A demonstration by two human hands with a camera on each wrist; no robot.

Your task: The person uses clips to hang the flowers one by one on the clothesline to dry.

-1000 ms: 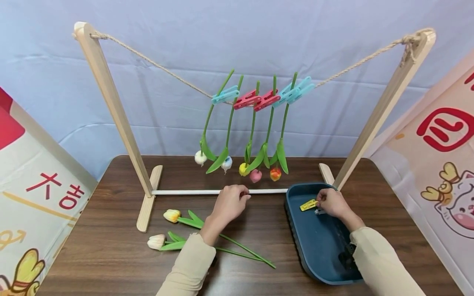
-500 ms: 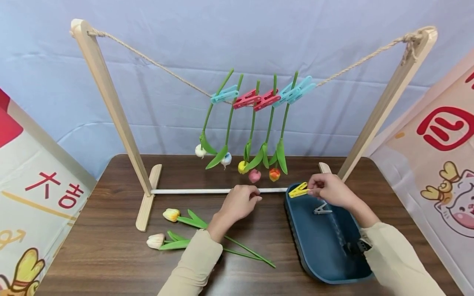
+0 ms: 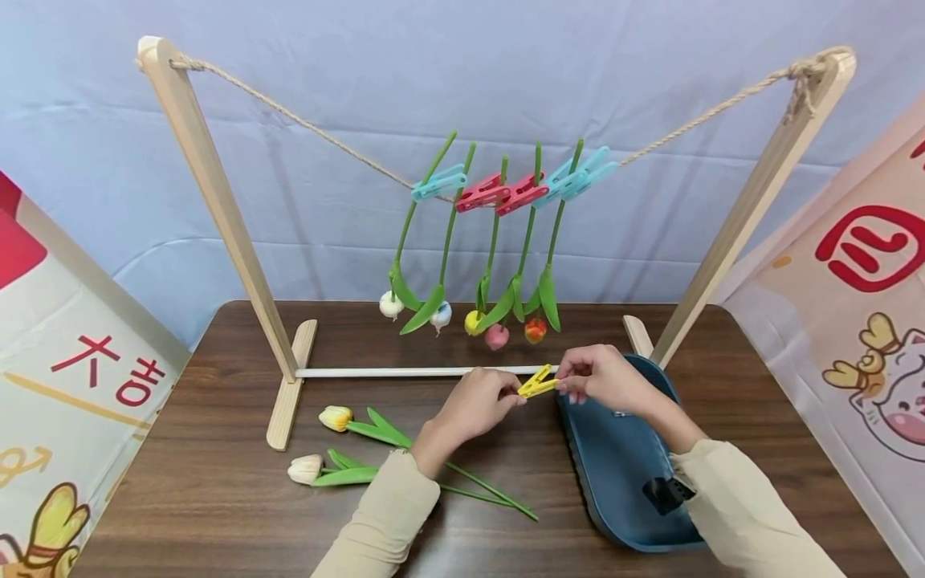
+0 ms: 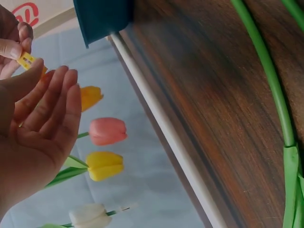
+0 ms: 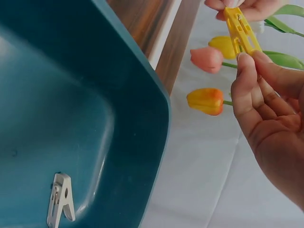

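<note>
A yellow clothespin (image 3: 537,383) is held between both hands above the table, by the tray's left edge. My right hand (image 3: 605,380) pinches one end of it between thumb and forefinger, which the right wrist view shows closely. At its other end my left hand (image 3: 477,408) has thumb and forefinger on the clothespin, the remaining fingers loosely bent in the left wrist view. Beneath my left forearm lie two artificial tulips, one yellow (image 3: 336,418) and one cream (image 3: 306,470); the sleeve partly covers their stems. A whitish clothespin (image 5: 61,199) lies in the dark blue tray (image 3: 578,449).
Behind the hands stands a wooden frame (image 3: 209,177) with a sagging rope (image 3: 303,124). Several tulips, such as an orange one (image 3: 535,330), hang upside down from blue and red clothespins (image 3: 482,193). A white rod (image 3: 390,372) joins the frame's feet.
My right hand has lifted the yellow clothespin from the tray and carried it left. The left hand has shifted slightly right and now takes the clothespin's other end.
</note>
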